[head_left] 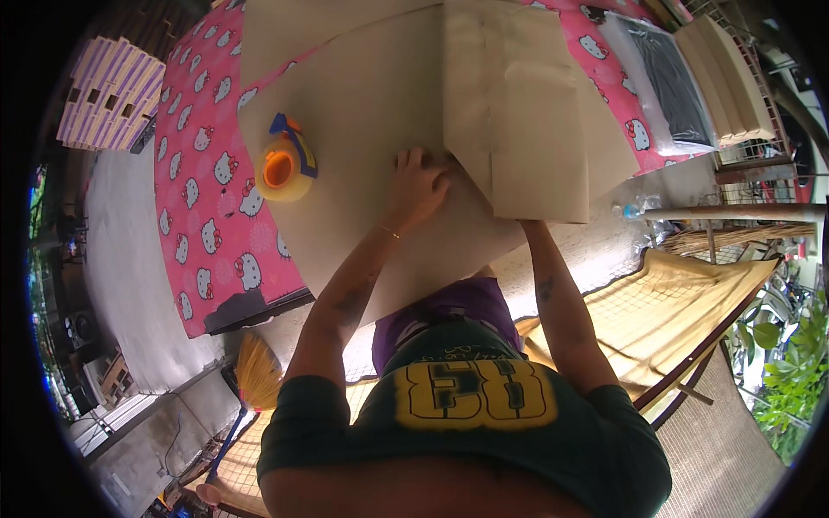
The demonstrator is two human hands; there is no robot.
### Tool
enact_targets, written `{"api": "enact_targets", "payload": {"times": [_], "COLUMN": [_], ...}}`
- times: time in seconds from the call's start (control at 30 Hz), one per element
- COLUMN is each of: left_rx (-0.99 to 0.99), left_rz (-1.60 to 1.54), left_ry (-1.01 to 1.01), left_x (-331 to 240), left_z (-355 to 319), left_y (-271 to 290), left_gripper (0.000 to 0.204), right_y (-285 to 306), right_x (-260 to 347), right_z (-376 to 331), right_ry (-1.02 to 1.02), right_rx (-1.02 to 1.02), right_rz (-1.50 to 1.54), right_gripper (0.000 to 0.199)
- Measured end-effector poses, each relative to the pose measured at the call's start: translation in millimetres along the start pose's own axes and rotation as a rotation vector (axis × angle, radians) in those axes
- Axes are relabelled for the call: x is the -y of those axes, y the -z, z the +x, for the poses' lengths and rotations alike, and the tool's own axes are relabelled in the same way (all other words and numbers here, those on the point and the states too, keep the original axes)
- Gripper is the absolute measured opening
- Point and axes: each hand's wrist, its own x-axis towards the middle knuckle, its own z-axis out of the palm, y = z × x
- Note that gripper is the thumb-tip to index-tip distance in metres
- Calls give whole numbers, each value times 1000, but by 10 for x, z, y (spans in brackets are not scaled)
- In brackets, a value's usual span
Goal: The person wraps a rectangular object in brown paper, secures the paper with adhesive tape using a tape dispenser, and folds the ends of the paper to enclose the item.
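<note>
A home yard used as a packing spot: a table (194, 250) under a pink cartoon-cat cloth (199, 173) on bare concrete, a broom (250, 380), a hammock (665, 311), potted greenery (790, 380) and stacked flat cardboard (725, 78) beside it

Yellow tape dispenser (285, 166) on pink tablecloth (203, 173); broom (256, 373) below.

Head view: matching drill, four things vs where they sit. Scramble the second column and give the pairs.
Things:
1. tape dispenser
2. left hand
3. broom
4. black pack

Places:
A. on the floor, lower left
B. top right, on the pink cloth, in clear wrap
C. flat on the cardboard sheet, at the folded piece's edge
D. on the sheet's left part

Pairs: 1-D, 2-C, 3-A, 4-B
</note>
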Motion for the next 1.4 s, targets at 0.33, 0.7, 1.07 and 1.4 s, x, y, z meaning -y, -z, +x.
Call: {"api": "enact_targets", "payload": {"times": [0.33,0.7,1.07,1.4], "left_rx": [139,137,284,-66], "left_rz": [135,5,70,-73], "left_ry": [-280,-295,-349,-63], "left_x": [-378,-987,-1139,-2460], "left_z": [-276,-681,-689,49], "left_y": [-228,-450,-500,-1468], "left_gripper": [31,56,75,61], "right_y": [-5,84,773,1682], "right_x": [52,369,1716,1563], "right_z": [30,131,-289,1293], "right_ry": [-7,-97,147,619], "right_rx": [13,78,920,727], "right_rz": [-9,-196,-481,-1015], "right_gripper": [51,48,29,73]}}
